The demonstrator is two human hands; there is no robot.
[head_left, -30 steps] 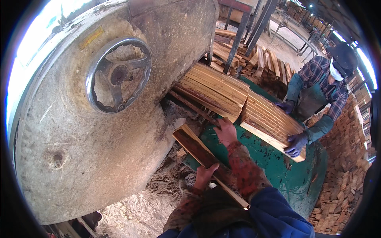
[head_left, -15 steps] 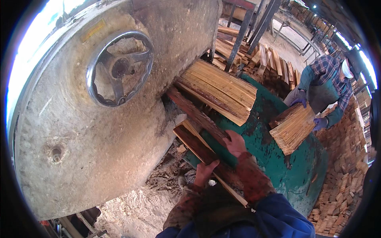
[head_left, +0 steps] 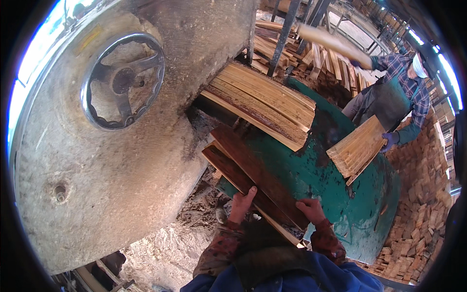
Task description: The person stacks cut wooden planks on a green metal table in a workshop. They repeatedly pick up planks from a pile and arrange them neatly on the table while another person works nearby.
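Note:
Near the middle, my left hand point(head_left: 242, 204) grips a rough plank point(head_left: 220, 165) with a dark face and pale edges, its thumb on top. My right hand point(head_left: 311, 210) is closed on the near end of a second, dark brown plank point(head_left: 258, 170). This second plank lies alongside and partly over the first, both slanting toward the machine. Beyond them, a row of sawn boards point(head_left: 265, 100) rests side by side on the green metal table point(head_left: 335, 214), reaching to the machine's side. Fingers under the planks are hidden.
A large dusty machine housing point(head_left: 131, 180) with a metal handwheel point(head_left: 122, 80) fills the left. Across the table, a gloved co-worker point(head_left: 396, 97) holds a bundle of boards point(head_left: 359, 146) and a motion-blurred board point(head_left: 335, 44). Wood pieces point(head_left: 413, 204) are piled at right; sawdust point(head_left: 160, 258) covers the ground.
My right hand has drawn the dark brown plank back from the machine, alongside the one in my left. The co-worker's one hand has swung a board up toward the far pile.

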